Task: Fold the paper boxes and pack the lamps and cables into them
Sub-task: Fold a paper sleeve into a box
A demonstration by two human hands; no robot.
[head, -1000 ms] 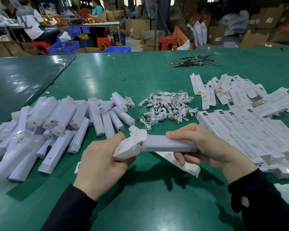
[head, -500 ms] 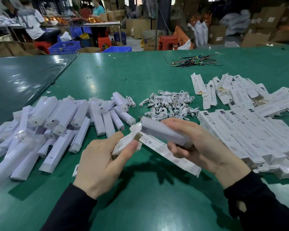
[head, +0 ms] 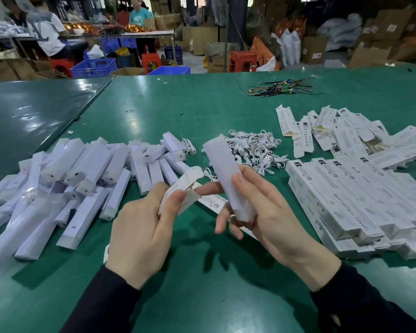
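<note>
Fingers (head: 238, 181) of the right hand (head: 269, 212) pinch a wrapped lamp (head: 223, 174) pointing toward 11 o'clock; the left hand (head: 142, 227) pinches the paper box (head: 178, 195) flap. Light, slippery film: grip mid-body. Thin card probably creases easily.

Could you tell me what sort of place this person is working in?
Probably a packing workshop or small factory: a long green table with a heap of wrapped lamps and printed boxes, plus stacked cartons behind.

1 head-worn view, forward and down, close over green table (head: 202, 111)
</note>
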